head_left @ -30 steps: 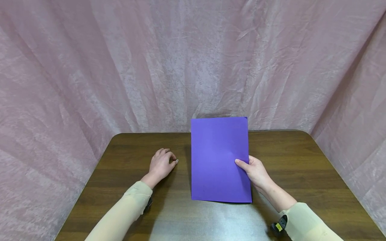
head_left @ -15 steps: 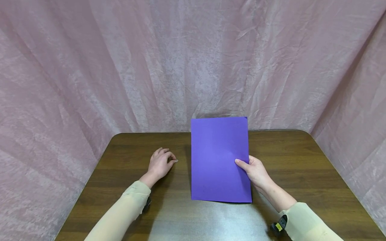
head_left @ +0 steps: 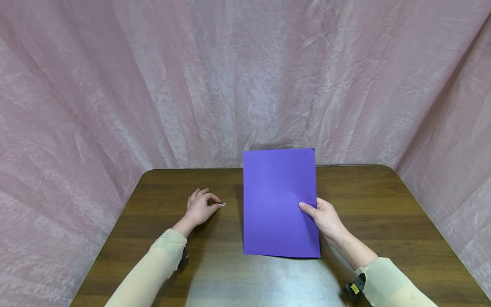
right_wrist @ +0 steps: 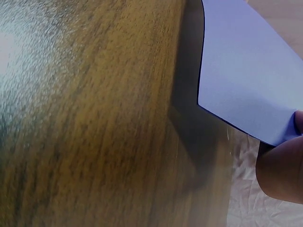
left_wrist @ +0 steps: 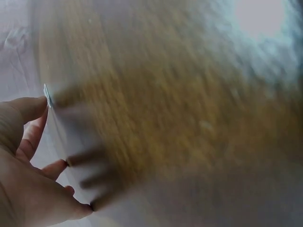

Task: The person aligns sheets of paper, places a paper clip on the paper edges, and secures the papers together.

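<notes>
Between thumb and index finger my left hand (head_left: 200,209) pinches a small silvery paper clip (head_left: 223,204), which sticks out past the fingertips to the right. In the left wrist view the paper clip (left_wrist: 48,95) shows edge-on at the thumb tip, while the other fingers reach down toward the tabletop. My right hand (head_left: 326,219) grips a purple sheet of paper (head_left: 278,200) by its right edge, thumb on the front and the other fingers hidden behind. Whether it is one sheet or more I cannot tell. The right wrist view shows the paper (right_wrist: 251,66) raised above the table, casting a shadow.
A brown wood-grain table (head_left: 364,196) lies under both hands, with a bright glare near its front. Pink velvety curtains (head_left: 192,85) hang behind it and at the sides. Each wrist wears a dark strap.
My left hand has slid a little to the left with the paper clip, and more of the clip now shows beyond the fingertips. The right hand and purple paper have stayed almost still.
</notes>
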`<state>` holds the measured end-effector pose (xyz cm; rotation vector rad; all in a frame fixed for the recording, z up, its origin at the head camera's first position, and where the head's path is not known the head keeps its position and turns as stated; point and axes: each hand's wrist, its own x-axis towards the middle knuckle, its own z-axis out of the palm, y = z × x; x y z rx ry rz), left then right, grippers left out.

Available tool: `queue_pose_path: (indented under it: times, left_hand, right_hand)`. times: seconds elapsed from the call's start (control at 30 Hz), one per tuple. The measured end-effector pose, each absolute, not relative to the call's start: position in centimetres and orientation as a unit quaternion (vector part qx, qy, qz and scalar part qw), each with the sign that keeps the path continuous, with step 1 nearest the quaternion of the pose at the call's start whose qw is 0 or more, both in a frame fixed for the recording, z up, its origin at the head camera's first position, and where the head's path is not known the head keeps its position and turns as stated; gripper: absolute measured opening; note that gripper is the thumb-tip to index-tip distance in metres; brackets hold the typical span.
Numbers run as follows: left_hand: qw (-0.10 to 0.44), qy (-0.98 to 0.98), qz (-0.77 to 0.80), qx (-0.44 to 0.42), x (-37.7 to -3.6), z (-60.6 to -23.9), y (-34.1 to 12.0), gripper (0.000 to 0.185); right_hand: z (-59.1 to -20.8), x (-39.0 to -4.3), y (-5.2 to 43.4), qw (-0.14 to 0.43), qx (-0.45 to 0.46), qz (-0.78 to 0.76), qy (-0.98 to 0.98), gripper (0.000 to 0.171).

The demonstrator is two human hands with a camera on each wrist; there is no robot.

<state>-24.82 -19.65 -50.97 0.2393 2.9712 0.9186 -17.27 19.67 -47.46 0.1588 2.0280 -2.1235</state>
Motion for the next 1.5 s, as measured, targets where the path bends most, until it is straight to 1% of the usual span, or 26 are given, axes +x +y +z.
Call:
queue_pose_path:
  times: [0.53,0.87,1.0,1.1,1.2,1.33,1.5]
  left_hand:
    - [0.021,0.950,0.304,0.066,-24.70,-50.99,-19.40,0.012]
    - [0.011,0.947,0.315,0.066,-24.54,-51.03,-19.03,0.012]
    - [0.018,0.948,0.313,0.063,-24.64,-50.97,-19.16,0.011]
    - [0.033,0.948,0.311,0.057,-24.73,-50.87,-19.26,0.009]
    - [0.043,0.949,0.308,0.051,-24.86,-51.04,-19.36,0.009]
    - [0.043,0.950,0.306,0.048,-24.88,-51.10,-19.32,0.010]
    - [0.042,0.949,0.308,0.046,-24.78,-51.00,-19.14,0.010]
  right_hand:
    - [-47.54,-17.27,19.72,0.099,0.053,-0.721,0.684,0.034]
    - [-47.72,-17.37,19.55,0.097,0.053,-0.721,0.684,0.033]
    - [-47.77,-17.34,19.53,0.094,0.057,-0.721,0.684,0.029]
    - [-47.82,-17.33,19.52,0.094,0.058,-0.720,0.685,0.027]
    - [-47.85,-17.34,19.52,0.095,0.056,-0.718,0.688,0.028]
    - [-47.83,-17.35,19.54,0.097,0.054,-0.716,0.689,0.033]
    - [-47.78,-17.29,19.49,0.098,0.057,-0.716,0.689,0.034]
